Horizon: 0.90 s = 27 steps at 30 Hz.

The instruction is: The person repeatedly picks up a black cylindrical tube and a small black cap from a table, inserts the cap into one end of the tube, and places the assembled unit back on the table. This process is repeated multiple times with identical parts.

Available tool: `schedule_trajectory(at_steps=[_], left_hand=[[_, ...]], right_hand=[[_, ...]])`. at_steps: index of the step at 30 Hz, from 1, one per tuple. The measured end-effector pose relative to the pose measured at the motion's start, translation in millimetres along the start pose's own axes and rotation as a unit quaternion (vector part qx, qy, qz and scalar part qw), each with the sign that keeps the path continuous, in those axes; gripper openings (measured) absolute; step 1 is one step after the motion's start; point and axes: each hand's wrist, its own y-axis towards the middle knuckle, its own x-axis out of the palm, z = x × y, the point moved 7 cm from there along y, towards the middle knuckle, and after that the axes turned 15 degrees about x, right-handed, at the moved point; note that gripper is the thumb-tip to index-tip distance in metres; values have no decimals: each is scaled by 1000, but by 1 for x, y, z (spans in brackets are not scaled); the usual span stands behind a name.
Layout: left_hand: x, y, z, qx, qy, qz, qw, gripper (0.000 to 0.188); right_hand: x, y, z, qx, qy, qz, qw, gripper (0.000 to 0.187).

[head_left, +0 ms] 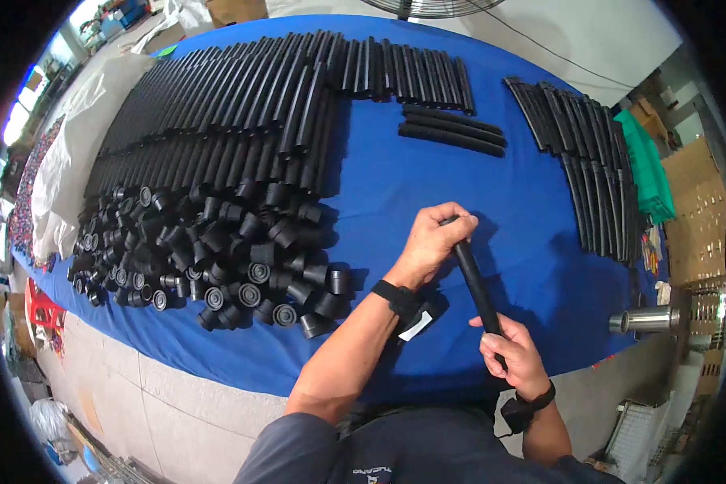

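A black tube [479,286] slants between my two hands above the blue-covered table. My left hand [437,240] is closed round its far end, which is mostly hidden by the fingers. Lower down, my right hand [515,356] wraps the near end, with the thumb along it. To the left of my left forearm lies a loose heap of black ribbed caps [218,250]. Three black tubes [452,133] lie crosswise beyond my hands.
Rows of black tubes [218,89] cover the far left. More black tubes with wider ends [593,161] lie at the right, beside a green crate [645,165]. A shiny metal cylinder [647,320] juts in at the right edge. White sheeting [73,161] hangs at the left.
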Motion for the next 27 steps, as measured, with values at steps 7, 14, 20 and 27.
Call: schedule_trajectory(at_steps=[7, 14, 20, 27], left_hand=[[3, -2, 5, -11, 43, 0, 999, 14], [2, 2, 4, 20, 148, -12, 989, 19], [8, 0, 5, -12, 30, -7, 999, 18], [5, 0, 6, 50, 52, 20, 997, 19]], right_hand=[[-5, -1, 3, -6, -12, 7, 1000, 34], [-10, -18, -26, -234, -422, 296, 825, 33], [-13, -7, 2, -16, 80, -74, 994, 44], [-6, -4, 2, -9, 38, -69, 997, 33]])
